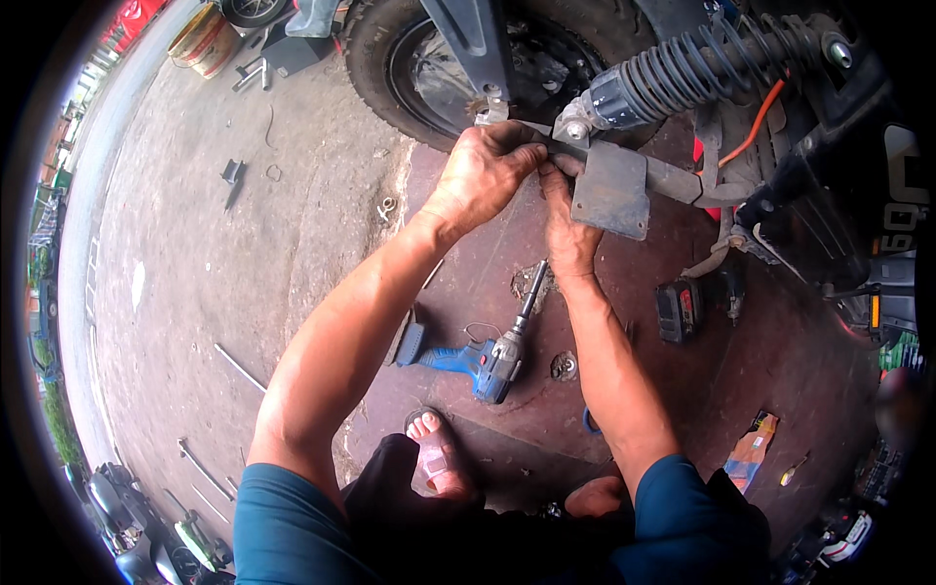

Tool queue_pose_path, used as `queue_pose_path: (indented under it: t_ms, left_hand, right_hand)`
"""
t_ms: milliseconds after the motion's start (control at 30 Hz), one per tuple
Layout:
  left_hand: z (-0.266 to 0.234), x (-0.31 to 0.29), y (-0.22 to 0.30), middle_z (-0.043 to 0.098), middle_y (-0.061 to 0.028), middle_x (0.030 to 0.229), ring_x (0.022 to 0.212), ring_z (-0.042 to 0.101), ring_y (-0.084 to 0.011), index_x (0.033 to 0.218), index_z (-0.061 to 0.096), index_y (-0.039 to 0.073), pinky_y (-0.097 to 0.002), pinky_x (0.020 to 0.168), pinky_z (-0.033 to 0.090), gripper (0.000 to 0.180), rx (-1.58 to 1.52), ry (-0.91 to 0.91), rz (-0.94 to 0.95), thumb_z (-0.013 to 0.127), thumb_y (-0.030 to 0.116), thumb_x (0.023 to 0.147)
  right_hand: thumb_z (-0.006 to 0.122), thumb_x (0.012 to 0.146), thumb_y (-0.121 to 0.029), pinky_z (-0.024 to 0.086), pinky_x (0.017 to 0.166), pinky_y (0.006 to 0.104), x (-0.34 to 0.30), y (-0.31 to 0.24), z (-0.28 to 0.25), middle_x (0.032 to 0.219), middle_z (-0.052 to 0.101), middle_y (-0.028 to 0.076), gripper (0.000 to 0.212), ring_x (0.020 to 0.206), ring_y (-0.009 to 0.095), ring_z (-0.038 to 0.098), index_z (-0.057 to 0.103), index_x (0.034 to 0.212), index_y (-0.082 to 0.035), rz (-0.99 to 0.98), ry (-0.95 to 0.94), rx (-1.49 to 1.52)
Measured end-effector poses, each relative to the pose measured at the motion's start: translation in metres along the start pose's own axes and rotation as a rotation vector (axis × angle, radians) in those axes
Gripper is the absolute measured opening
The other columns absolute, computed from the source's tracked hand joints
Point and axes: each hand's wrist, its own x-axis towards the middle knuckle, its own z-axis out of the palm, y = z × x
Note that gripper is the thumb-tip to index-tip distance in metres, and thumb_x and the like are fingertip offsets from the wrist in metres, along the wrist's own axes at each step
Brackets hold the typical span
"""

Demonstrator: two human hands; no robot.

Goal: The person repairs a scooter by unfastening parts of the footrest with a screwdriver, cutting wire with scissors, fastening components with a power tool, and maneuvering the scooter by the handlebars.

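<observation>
My left hand [490,173] reaches up to the lower end of a coil-spring shock absorber [673,83], its fingers curled in by the metal arm there. Thumb and fingertips are pinched together, and what lies between them is hidden. Just beside it, my right hand [571,222] is closed too, its fingertips meeting the left ones under the joint; I cannot make out what it grips. A flat grey metal plate [612,190] covers part of the right fingers. Behind both hands stands a wheel with a black tyre [375,83].
Between my forearms a blue cordless impact wrench [495,366] with a long socket lies on the reddish floor panel [546,429]. A second, black power tool [682,310] rests to the right. Metal rods [239,366] lie at left. A bucket [203,41] stands far left.
</observation>
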Motion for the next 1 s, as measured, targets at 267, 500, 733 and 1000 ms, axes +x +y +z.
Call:
queue_pose_path:
  t_ms: [267,500,733,1000]
  left_hand:
    - [0.025,-0.016,-0.012,0.064,-0.0169,0.086,0.083,0.063,-0.0368,0.092,0.065,0.003,-0.0427,0.073,0.050,0.014,0.500,0.142,0.328,0.060,0.014,0.084]
    - [0.046,-0.024,-0.037,0.060,-0.0142,0.083,0.081,0.060,-0.0375,0.088,0.062,0.008,-0.0468,0.070,0.048,0.011,0.598,0.087,0.334,0.059,0.015,0.081]
    - [0.055,-0.029,-0.035,0.059,-0.0150,0.082,0.079,0.059,-0.0383,0.095,0.060,0.006,-0.0472,0.068,0.047,0.015,0.475,0.105,0.390,0.061,0.011,0.081]
    - [0.039,-0.054,-0.047,0.065,-0.0146,0.089,0.086,0.063,-0.0366,0.101,0.063,0.006,-0.0446,0.075,0.049,0.019,0.445,-0.053,0.182,0.062,0.015,0.084]
  right_hand:
    - [0.059,0.094,-0.011,0.049,0.071,0.0307,-0.020,-0.003,0.000,0.093,0.064,0.010,0.017,0.084,0.018,0.061,0.063,0.105,0.002,-0.112,0.153,-0.073]
    - [0.060,0.094,-0.031,0.049,0.083,0.0330,-0.019,0.029,-0.024,0.112,0.060,0.001,0.030,0.104,0.015,0.057,0.059,0.116,-0.011,0.647,-0.018,0.673]
    - [0.065,0.089,-0.026,0.045,0.065,0.0342,-0.001,0.040,-0.033,0.091,0.060,-0.002,0.017,0.080,0.013,0.056,0.061,0.099,-0.013,0.650,-0.133,0.616]
    - [0.053,0.090,-0.012,0.043,0.061,0.0392,0.016,0.082,-0.025,0.079,0.056,0.011,0.011,0.073,0.026,0.056,0.057,0.081,-0.006,-0.766,-0.152,-1.313]
